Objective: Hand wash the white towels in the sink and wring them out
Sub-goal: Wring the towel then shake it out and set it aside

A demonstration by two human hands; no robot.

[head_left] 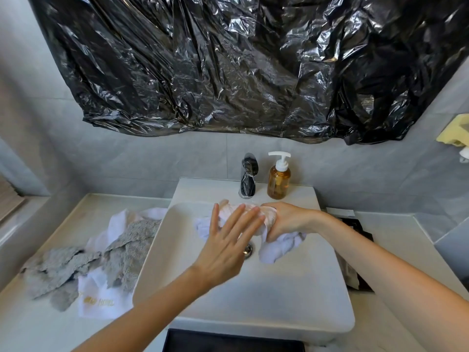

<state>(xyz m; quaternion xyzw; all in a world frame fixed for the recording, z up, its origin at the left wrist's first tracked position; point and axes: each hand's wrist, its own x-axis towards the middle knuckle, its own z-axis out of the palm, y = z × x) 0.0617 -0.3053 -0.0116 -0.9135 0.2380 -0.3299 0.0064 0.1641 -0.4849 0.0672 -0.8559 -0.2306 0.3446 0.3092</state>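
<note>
Grey-tiled bathroom: over the sink (243,295), the right hand (286,221) clamps a white towel (276,246) hanging toward the drain; the left hand (228,240), fingers spread, hovers beside it.

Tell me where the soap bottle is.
In the head view, the amber soap bottle stands on the sink's back ledge, just right of the faucet, behind the right hand.

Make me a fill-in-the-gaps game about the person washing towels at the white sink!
1. The right hand grips a white ____ over the white ceramic sink.
2. The amber pump bottle stands right of the chrome ____.
3. The left hand has its fingers ____.
4. The grey towel lies ____ of the sink.

Missing: towel; tap; straight; left
</note>
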